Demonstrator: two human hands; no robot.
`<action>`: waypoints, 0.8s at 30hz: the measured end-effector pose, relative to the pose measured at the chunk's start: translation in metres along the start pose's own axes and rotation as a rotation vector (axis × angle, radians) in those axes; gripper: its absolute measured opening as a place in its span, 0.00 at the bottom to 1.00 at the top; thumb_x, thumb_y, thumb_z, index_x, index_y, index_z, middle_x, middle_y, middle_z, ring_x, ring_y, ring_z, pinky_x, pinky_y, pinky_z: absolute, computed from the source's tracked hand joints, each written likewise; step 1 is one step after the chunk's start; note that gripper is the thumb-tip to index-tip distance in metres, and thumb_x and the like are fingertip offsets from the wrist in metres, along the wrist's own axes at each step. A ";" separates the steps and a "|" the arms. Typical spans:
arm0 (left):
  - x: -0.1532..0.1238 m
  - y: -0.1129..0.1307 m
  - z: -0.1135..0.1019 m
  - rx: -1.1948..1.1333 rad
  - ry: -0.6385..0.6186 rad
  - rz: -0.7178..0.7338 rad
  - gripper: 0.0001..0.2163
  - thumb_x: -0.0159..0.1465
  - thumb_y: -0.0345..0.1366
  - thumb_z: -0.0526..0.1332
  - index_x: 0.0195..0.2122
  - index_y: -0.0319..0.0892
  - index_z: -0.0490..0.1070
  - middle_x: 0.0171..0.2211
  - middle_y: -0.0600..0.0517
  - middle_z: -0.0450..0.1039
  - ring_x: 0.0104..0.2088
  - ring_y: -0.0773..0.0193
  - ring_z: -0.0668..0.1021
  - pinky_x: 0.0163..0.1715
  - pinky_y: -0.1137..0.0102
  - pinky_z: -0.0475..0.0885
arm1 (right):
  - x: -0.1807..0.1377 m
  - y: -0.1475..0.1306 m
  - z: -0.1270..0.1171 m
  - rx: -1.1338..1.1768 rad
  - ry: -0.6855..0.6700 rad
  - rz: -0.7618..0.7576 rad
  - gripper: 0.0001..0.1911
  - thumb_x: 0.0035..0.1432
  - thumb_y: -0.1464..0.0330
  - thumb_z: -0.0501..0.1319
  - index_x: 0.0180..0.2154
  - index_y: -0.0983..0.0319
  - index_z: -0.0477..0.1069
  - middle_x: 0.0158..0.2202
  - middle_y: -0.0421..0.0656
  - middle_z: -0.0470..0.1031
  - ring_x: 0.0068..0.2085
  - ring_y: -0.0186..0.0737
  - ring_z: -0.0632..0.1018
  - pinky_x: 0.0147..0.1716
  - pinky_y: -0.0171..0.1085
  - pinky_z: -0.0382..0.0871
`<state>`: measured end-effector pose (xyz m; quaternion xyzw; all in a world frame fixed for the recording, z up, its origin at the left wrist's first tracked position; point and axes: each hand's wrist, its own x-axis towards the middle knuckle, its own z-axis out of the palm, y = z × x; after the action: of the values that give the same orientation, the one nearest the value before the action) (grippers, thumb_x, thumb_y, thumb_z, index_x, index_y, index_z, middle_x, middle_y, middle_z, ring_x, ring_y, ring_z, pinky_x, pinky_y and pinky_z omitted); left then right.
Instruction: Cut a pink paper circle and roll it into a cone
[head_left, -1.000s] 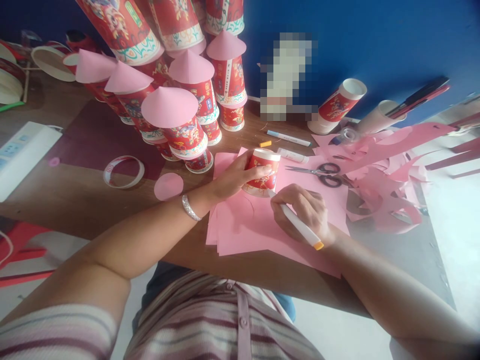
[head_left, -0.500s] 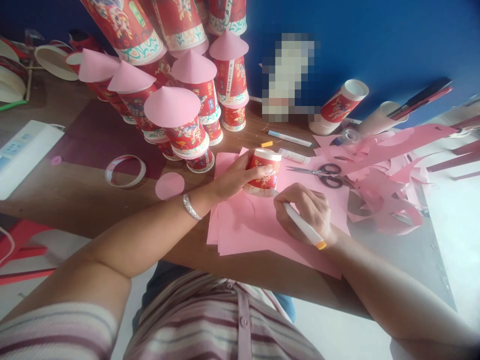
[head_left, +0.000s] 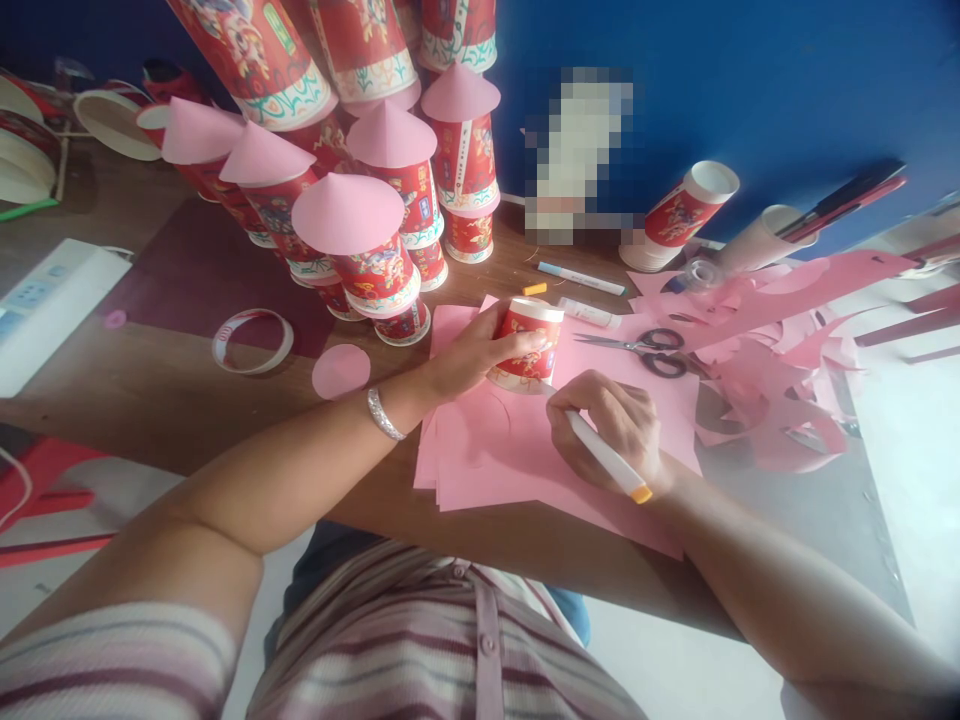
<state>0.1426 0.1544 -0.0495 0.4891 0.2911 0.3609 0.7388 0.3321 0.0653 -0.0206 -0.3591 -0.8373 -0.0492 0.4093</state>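
My left hand is wrapped round a red paper cup with a white band along its lower part. In my right hand is a white marker with an orange end, gripped like a pen, its tip at the cup's lower white band. Orange lines show on that band. Beneath both hands lie stacked sheets of pink paper. Open-bladed scissors rest on the paper to the right of the cup. A marker cap, orange, lies just behind the cup.
Behind my left hand stand stacked red cups with pink paper cones. A tape roll and a pink paper disc lie at left. Pink scraps pile up at right, near a cup of pens. Another marker lies behind.
Both hands keep nearly the same position, the left on the cup and the right on the marker. The marker tip has shifted very slightly at the cup's lower band.
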 end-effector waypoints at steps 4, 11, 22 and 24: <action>-0.001 0.002 0.002 -0.004 -0.009 -0.005 0.20 0.64 0.45 0.73 0.52 0.42 0.73 0.45 0.50 0.78 0.45 0.60 0.81 0.44 0.66 0.77 | -0.001 -0.001 0.000 0.006 -0.015 0.009 0.11 0.63 0.80 0.58 0.37 0.57 0.64 0.26 0.34 0.70 0.22 0.30 0.69 0.21 0.33 0.62; -0.001 0.002 0.003 -0.004 0.011 -0.002 0.21 0.63 0.46 0.74 0.50 0.42 0.72 0.44 0.49 0.77 0.44 0.60 0.81 0.43 0.67 0.77 | 0.002 -0.003 -0.002 0.019 -0.023 -0.002 0.11 0.63 0.80 0.58 0.37 0.57 0.65 0.26 0.33 0.69 0.22 0.30 0.69 0.21 0.33 0.63; 0.000 0.002 0.003 -0.001 0.008 -0.001 0.21 0.62 0.45 0.74 0.50 0.41 0.72 0.45 0.49 0.78 0.45 0.58 0.81 0.44 0.66 0.77 | 0.000 -0.004 0.003 0.031 0.001 0.008 0.11 0.63 0.80 0.58 0.37 0.57 0.65 0.27 0.34 0.71 0.23 0.31 0.70 0.22 0.32 0.64; 0.001 0.001 0.003 0.006 0.008 0.000 0.21 0.62 0.45 0.74 0.50 0.41 0.72 0.45 0.49 0.78 0.45 0.59 0.81 0.44 0.66 0.77 | 0.000 -0.004 0.004 0.033 0.005 0.009 0.11 0.64 0.80 0.58 0.37 0.57 0.65 0.27 0.34 0.71 0.23 0.31 0.70 0.22 0.32 0.64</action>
<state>0.1449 0.1540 -0.0477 0.4898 0.2950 0.3621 0.7362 0.3272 0.0637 -0.0223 -0.3558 -0.8354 -0.0347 0.4176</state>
